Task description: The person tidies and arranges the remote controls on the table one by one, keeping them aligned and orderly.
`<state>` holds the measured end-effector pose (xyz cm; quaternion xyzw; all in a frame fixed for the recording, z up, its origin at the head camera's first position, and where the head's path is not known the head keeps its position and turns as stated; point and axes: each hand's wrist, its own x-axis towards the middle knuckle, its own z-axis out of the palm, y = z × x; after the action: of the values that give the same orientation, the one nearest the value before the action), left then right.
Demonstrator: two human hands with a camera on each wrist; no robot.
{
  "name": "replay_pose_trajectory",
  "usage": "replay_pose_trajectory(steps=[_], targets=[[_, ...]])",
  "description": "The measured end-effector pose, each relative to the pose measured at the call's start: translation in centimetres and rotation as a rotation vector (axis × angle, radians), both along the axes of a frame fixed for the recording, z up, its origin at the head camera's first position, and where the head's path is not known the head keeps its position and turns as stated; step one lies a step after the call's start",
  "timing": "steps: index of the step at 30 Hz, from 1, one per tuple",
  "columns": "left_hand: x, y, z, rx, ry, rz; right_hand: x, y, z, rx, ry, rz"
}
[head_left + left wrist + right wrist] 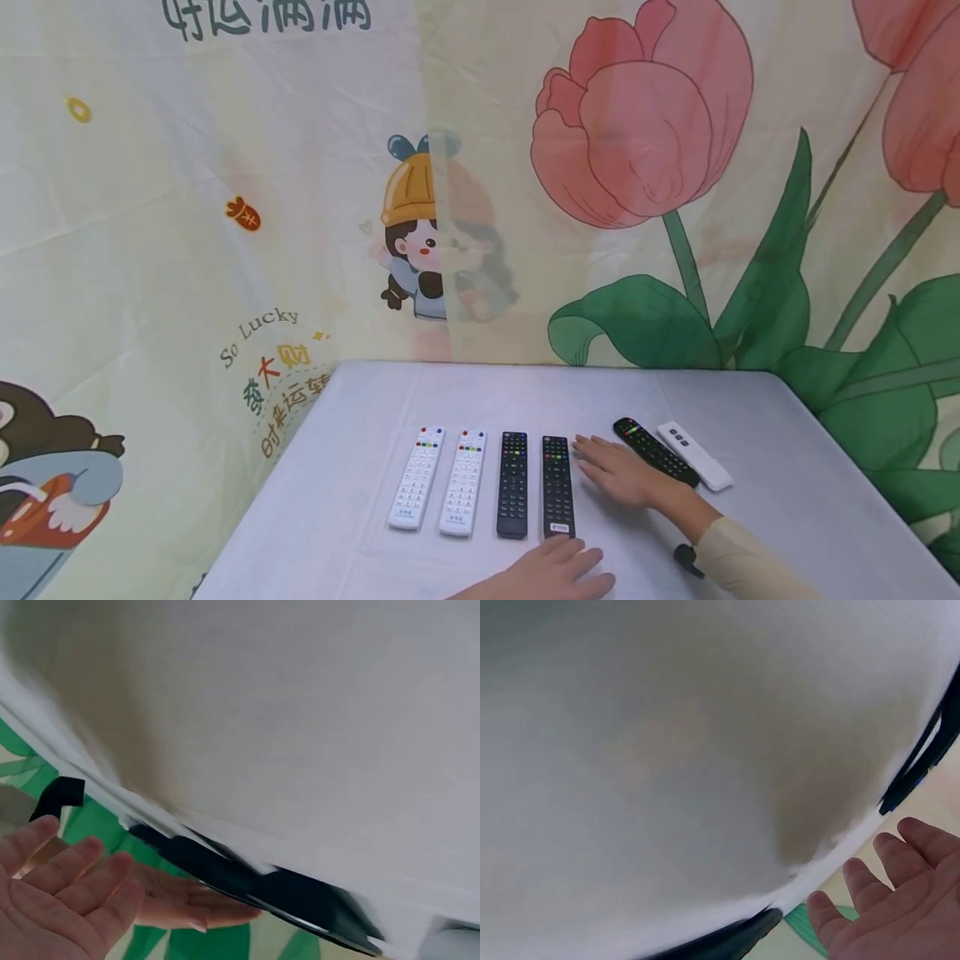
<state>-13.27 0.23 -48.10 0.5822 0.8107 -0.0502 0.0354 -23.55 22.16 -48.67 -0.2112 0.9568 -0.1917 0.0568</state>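
Observation:
Four remote controls lie side by side: a white remote (417, 479), a second white remote (463, 483), a black remote (513, 485) and another black remote (558, 483) with a white label at its near end. My right hand (618, 473) is just right of that labelled remote, palm down, fingers extended toward its upper part. Close to its near end is my left hand (555, 571), fingers spread and holding nothing. The left wrist view shows the left palm (64, 904) beside dark remotes (315, 900). In the right wrist view the right palm (904, 911) faces up, fingers apart.
Right of the row, a black remote (654, 450) lies slanted against a white remote (693, 454) with few buttons. All rest on a white-covered table (322, 492). A printed curtain (480, 250) with tulips hangs behind. A black piece (687, 560) sits at the right sleeve.

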Motion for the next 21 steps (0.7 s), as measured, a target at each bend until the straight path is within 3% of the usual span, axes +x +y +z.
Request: replay_pose_trajectory(steps=[6, 14, 17, 21], targets=[[0.0, 2.2, 1.2, 0.067, 0.049, -0.089, 0.2, 1.6, 0.8, -0.066, 0.046, -0.030], [-0.8, 6.8, 2.3, 0.044, 0.095, -0.090, -0.2, 3.8, 1.9, -0.124, -0.011, -0.117], [-1.1, 9.3, 2.3, 0.025, 0.154, -0.043, -0.9, 4.4, 2.8, -0.164, -0.074, -0.154], [-1.9, 12.3, 1.7, -0.030, 0.177, 0.114, -1.9, 5.2, 3.7, -0.197, -0.188, -0.213]])
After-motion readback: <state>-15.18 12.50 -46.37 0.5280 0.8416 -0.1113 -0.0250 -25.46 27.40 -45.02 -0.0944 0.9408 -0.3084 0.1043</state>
